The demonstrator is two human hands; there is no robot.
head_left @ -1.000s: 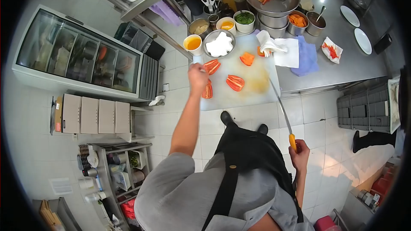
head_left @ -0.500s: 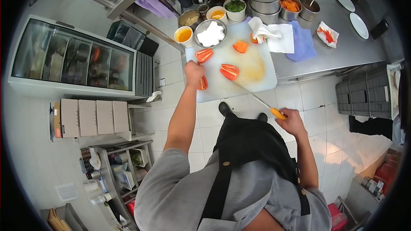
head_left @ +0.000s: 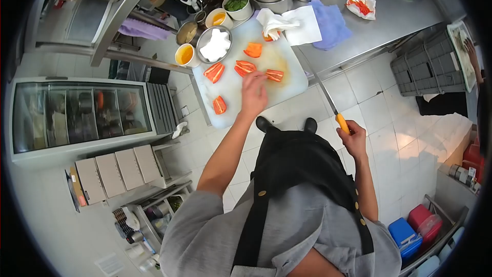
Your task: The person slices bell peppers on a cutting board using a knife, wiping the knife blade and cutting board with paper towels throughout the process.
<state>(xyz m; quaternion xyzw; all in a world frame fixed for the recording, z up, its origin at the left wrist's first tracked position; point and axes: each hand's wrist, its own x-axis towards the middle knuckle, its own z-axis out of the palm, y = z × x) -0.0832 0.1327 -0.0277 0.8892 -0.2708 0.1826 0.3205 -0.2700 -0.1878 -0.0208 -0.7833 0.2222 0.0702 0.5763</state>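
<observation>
My right hand (head_left: 353,137) grips the yellow handle of a knife (head_left: 328,95), held off the board's right side with its blade pointing up and left. Over the white cutting board (head_left: 233,115), my left hand (head_left: 253,95) has its fingers loosely apart, at the left end of a red pepper piece (head_left: 274,75). Just above that hand is another red pepper piece (head_left: 245,67). Two more, an upper red pepper piece (head_left: 214,72) and a lower red pepper piece (head_left: 219,105), lie to its left. An orange pepper piece (head_left: 252,50) rests farther back.
Behind the board stand a metal bowl (head_left: 229,46) with white paper, a cup of orange liquid (head_left: 185,55) and a tub of chopped greens (head_left: 236,3). White paper towels (head_left: 302,25) and a blue cloth (head_left: 330,25) lie right. A grey crate (head_left: 428,69) stands at the right.
My left hand has moved right across the board. A red pepper piece now shows at its fingertips, right of the others. The knife has swung more upright, and the view has turned.
</observation>
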